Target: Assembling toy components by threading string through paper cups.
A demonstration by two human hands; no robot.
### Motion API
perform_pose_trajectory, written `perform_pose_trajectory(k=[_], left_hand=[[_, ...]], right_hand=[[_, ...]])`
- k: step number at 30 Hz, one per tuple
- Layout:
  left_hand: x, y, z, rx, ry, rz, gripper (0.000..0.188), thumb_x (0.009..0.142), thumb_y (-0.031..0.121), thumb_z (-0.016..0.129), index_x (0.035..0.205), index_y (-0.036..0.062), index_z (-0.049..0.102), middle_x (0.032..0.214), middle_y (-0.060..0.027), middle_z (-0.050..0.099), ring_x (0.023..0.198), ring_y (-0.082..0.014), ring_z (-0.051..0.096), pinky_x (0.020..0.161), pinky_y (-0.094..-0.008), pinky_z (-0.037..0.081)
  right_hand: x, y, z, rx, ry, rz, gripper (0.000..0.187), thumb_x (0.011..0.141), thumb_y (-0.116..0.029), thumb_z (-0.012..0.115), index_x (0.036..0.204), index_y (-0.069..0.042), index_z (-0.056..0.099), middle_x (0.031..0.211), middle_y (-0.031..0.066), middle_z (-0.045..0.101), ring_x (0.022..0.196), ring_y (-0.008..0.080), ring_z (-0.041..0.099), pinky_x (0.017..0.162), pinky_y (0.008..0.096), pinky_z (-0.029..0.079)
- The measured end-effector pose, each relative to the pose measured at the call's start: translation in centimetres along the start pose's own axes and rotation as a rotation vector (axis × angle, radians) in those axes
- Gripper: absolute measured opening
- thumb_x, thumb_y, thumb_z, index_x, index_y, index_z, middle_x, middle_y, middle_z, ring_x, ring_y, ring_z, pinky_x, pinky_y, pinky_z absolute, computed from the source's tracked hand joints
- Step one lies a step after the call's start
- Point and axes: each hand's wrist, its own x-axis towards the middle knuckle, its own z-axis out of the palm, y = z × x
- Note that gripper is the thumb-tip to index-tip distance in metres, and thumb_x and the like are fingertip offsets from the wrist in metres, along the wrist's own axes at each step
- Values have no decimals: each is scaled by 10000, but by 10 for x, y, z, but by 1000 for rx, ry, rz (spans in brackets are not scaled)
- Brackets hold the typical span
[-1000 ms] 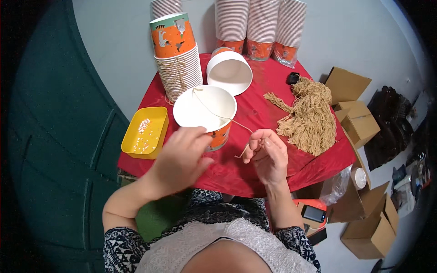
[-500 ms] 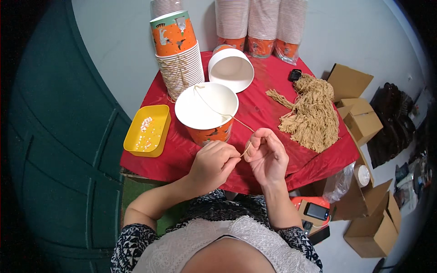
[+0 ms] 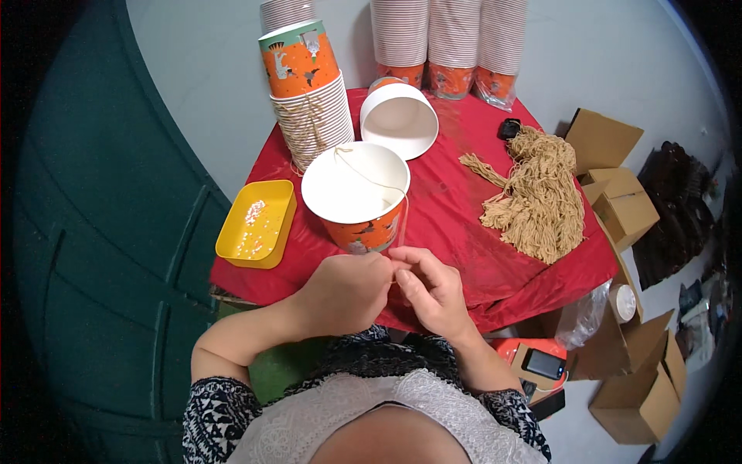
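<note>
The step in hand seems to be fine fingertip work on a thin tan twisted cord (image 3: 406, 203), which is running from the far rim of a white-lined, orange-printed round paper bucket (image 3: 352, 230) across its mouth, over the right-hand rim and down to the fingers. The bucket is standing upright on the red-cloth-covered desk (image 3: 456, 224). The next move appears to call for a delicate pinch and some slack. The left hand (image 3: 345, 290) is curling inward, its knuckles hiding whatever its grip is holding. The right hand (image 3: 437, 298) is bending its fingers against it; I cannot tell whether either grip is clamping the cord.
</note>
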Motion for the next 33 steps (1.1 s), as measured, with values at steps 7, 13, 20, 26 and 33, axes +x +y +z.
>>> perform_pose_trajectory(k=[7,13,20,26,33], left_hand=[[5,-8,-11,-57,-21,-37,89,847,39,592,826,32,506,699,-147,548,646,-346,597,559,-421,472],[8,-16,-9,-315,23,-177,111,955,63,547,865,6,518,736,-161,576,660,-334,615,576,-374,464],[8,-28,1,-133,137,-111,180,917,89,597,788,27,489,655,-164,521,593,-388,567,498,-455,420],[13,-36,-13,36,206,-83,278,890,144,661,683,38,508,605,-157,524,534,-356,570,458,-427,421],[28,-47,-43,49,302,-143,283,879,123,670,650,22,540,579,-165,548,496,-325,579,446,-383,433]], right_hand=[[6,3,-3,-102,-47,-15,111,889,-27,640,991,17,637,756,35,625,609,70,498,566,250,441],[9,8,7,9,48,13,76,878,-6,660,947,6,631,653,-52,496,585,14,406,518,203,357],[12,10,20,104,135,39,41,893,25,626,869,-5,613,653,-105,417,580,-7,330,518,180,268],[20,20,24,-51,220,-59,56,869,34,644,859,-3,602,599,-66,445,534,7,386,476,196,332],[30,38,27,-313,368,-194,124,827,59,666,805,-7,563,573,48,505,467,101,495,455,257,406]])
